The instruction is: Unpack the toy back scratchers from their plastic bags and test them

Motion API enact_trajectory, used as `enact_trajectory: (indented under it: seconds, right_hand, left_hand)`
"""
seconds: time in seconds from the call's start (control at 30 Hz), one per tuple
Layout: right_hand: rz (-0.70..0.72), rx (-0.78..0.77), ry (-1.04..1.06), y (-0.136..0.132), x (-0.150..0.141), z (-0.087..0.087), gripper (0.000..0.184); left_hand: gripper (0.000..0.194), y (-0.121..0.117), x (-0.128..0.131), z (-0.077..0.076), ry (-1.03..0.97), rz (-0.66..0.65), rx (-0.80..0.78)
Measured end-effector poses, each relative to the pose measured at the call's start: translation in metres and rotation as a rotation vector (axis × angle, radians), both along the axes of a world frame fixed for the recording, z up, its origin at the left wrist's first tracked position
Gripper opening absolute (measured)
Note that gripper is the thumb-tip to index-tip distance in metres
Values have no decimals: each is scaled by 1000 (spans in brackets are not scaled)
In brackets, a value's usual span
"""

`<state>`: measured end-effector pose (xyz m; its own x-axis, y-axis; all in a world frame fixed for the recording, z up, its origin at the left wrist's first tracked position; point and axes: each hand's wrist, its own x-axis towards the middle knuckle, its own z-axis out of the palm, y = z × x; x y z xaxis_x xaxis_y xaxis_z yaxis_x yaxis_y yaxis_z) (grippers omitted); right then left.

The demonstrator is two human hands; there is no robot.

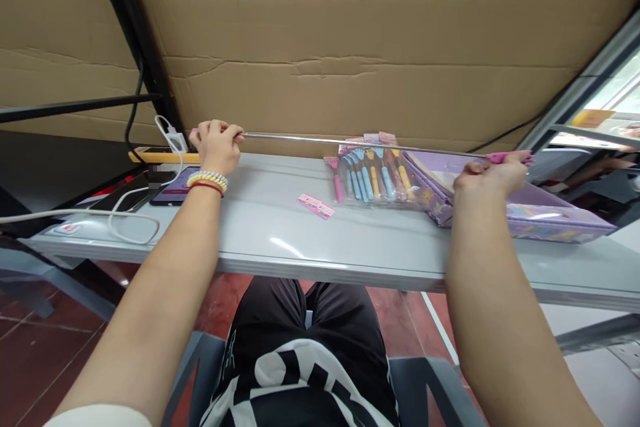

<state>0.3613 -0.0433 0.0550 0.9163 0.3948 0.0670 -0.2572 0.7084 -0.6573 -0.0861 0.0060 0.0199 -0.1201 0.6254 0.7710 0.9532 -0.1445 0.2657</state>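
- We hold one slim metal rod (320, 141) stretched left to right above the far side of the tabletop (265, 213).
- The fingers of our left hand (217, 148) are clamped on its left end; those of our right hand (493, 175) close around its pink end piece (510, 157).
- We judge the rod light and fairly stiff lengthwise, its shaft smooth and slippery, likely to bend under sideways force; the ends seem our best hold.
- Near its middle we count one clear bag (393, 195) with at least four blue handles and two yellow; overlap prevents an exact count.
- We see one pink scratcher (337, 183) at the bag's left edge, inside or beside it we cannot tell.
- We count one pink card (315, 207) and one purple box (560, 230) right.
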Motion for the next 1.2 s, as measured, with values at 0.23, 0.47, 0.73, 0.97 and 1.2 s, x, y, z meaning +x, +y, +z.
enact_trajectory:
  seconds: [0.23, 0.47, 0.73, 0.97, 1.2]
  right_hand:
    - [-51, -133, 72, 9, -3, -6, 46]
    - [-136, -230, 52, 17, -4, -10, 23]
    - [-103, -186, 3, 17, -7, -10, 22]
    - [-77, -197, 88, 12, -11, -6, 20]
    - [-47, -208, 78, 12, -11, -9, 20]
  left_hand:
    - [25, 1, 8, 2, -40, -49, -80]
    - [23, 5, 7, 4, -34, -81, -70]
    - [22, 6, 3, 6, -14, -104, -112]
    - [28, 7, 1, 8, 99, -132, -178]
    - [29, 0, -2, 11, 123, -207, -220]
